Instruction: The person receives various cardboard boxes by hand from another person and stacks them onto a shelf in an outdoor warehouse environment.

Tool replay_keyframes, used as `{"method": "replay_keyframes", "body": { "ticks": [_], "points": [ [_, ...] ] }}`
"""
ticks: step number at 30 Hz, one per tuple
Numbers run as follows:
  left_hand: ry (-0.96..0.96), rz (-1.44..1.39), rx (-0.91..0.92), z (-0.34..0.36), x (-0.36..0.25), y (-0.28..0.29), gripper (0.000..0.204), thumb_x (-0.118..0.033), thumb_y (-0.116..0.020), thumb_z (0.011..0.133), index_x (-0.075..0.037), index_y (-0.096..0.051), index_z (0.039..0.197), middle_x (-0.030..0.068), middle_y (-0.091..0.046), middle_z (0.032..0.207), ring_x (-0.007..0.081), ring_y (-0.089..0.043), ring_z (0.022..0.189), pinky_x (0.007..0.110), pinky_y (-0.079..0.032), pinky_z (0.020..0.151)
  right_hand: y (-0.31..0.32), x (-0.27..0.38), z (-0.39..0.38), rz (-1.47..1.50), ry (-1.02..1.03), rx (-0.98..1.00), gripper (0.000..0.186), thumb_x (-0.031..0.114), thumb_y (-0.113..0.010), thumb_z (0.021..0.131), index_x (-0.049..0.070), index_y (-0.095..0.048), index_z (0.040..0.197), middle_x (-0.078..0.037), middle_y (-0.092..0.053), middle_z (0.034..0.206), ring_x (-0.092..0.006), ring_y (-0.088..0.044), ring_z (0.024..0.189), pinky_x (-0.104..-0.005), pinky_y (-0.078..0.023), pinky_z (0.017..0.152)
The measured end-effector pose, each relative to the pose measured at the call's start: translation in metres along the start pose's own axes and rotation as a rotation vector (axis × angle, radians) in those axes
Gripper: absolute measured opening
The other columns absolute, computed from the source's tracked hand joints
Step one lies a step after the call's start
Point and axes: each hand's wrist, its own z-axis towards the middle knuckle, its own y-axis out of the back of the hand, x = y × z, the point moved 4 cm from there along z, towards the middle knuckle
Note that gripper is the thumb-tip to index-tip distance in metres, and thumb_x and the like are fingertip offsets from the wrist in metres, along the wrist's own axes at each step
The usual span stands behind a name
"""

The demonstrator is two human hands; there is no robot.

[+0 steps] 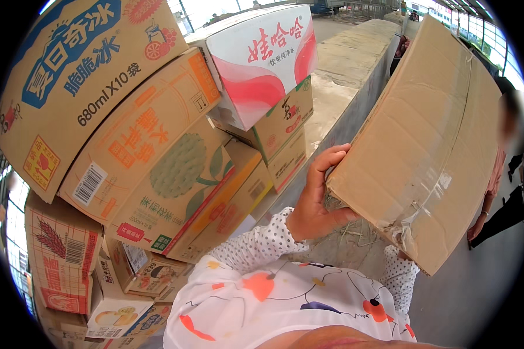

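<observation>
Stacked cartons [137, 136] crowd the left, a white-and-pink carton [268, 64] topping the pile beside a ledge [358, 49]. The left hand [317, 203] has its fingers grasping the lower-left end of a taped box [419, 134], contents hidden, raised right of centre, its long axis slanting toward upper right. The right hand hides behind it, its grip impossible to tell; a person [496, 173] stands far right.

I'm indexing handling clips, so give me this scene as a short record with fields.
Left hand: fingers and thumb on the edge of a brown box
Right hand: hidden by the box; only its dotted sleeve shows clearly
Box condition: tilted, taped, crumpled near its lower end
Left side: stacked printed cartons, one white and pink
Right side: another person, partly hidden
</observation>
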Motion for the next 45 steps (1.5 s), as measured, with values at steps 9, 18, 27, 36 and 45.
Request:
{"method": "replay_keyframes", "body": {
  "ticks": [9, 18, 27, 36, 45],
  "points": [
    [-0.084, -0.077, -0.165, 0.024, -0.02, 0.028, 0.093, -0.043, -0.072, 0.081, -0.001, -0.017, 0.143, 0.014, -0.033, 0.141, 0.0245, -0.033, 0.132, 0.041, -0.025, 0.109, -0.071, 0.011, 0.07, 0.334, 0.13, 0.278, 0.049, 0.025, -0.052, 0.096, 0.004, -0.038, 0.139, -0.01, -0.046, 0.138, -0.0252, -0.048, 0.124, -0.0396, -0.041, 0.101],
    [-0.311, 0.465, -0.188, 0.139, -0.121, 0.056, 0.053, -0.028, -0.056, 0.093, 0.001, -0.034, 0.131, 0.0115, -0.048, 0.125, 0.0191, -0.048, 0.112, 0.034, -0.039, 0.096, -0.168, 0.074, 0.161, 0.48, 0.306, 0.544, 0.05, 0.021, -0.054, 0.095, 0.005, -0.037, 0.139, -0.01, -0.046, 0.138, -0.0255, -0.048, 0.124, -0.0409, -0.042, 0.1],
    [-0.078, 0.412, -0.502, 0.231, -0.182, 0.092, 0.04, -0.042, -0.05, 0.091, -0.011, -0.054, 0.116, 0.005, -0.056, 0.112, 0.0197, -0.052, 0.106, 0.035, -0.042, 0.089, -0.298, 0.128, 0.245, 0.407, 0.282, 0.686, 0.078, 0.033, -0.062, 0.092, 0.002, -0.016, 0.146, -0.012, -0.048, 0.131, -0.022, -0.05, 0.118, -0.0398, -0.042, 0.1],
    [-0.033, 0.401, -0.457, 0.269, -0.178, 0.148, 0.032, -0.034, -0.054, 0.093, -0.005, -0.062, 0.103, 0.0061, -0.067, 0.093, 0.0191, -0.062, 0.089, 0.035, -0.048, 0.082, -0.365, 0.112, 0.265, 0.33, 0.194, 0.862, 0.067, 0.036, -0.068, 0.088, 0.002, -0.033, 0.134, -0.013, -0.05, 0.123, -0.0214, -0.051, 0.114, -0.0389, -0.045, 0.097],
    [0.028, 0.714, -0.751, 0.276, -0.177, 0.17, 0.057, -0.042, -0.063, 0.086, 0.001, -0.05, 0.121, 0.0115, -0.056, 0.118, 0.0212, -0.053, 0.11, 0.038, -0.042, 0.095, -0.373, 0.094, 0.278, 0.006, 0.117, 0.919, 0.088, 0.052, -0.061, 0.088, -0.002, -0.021, 0.146, -0.016, -0.055, 0.114, -0.023, -0.055, 0.107, -0.0377, -0.052, 0.087]
  ]
}}
